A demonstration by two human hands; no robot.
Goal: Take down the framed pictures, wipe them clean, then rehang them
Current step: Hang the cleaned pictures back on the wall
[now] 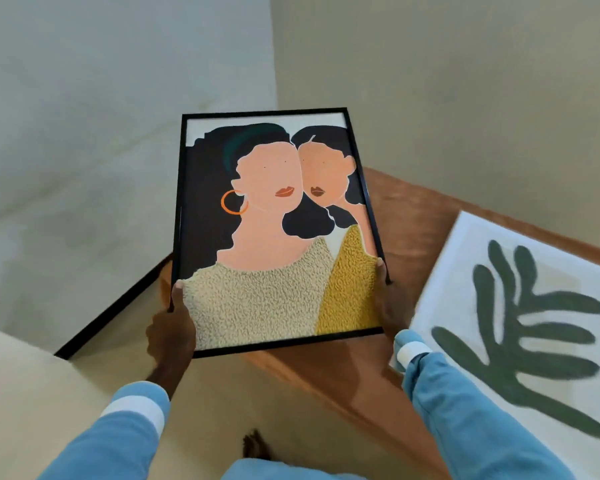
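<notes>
I hold a black-framed picture [274, 230] of two stylised women upright in front of me, above a wooden table. My left hand [170, 330] grips its lower left corner, thumb on the front. My right hand [390, 306] grips the lower right edge the same way. A second picture [520, 323], white with a dark green leaf shape, lies flat on the table to the right. The black edge of a third frame [111, 310] leans low at the left, mostly hidden behind the held picture.
The wooden table [409, 216] runs from the centre to the right, along a beige wall [465, 81]. A pale grey wall stands at the left. A cream cushioned surface [32, 393] fills the lower left. My bare foot [255, 445] shows on the floor below.
</notes>
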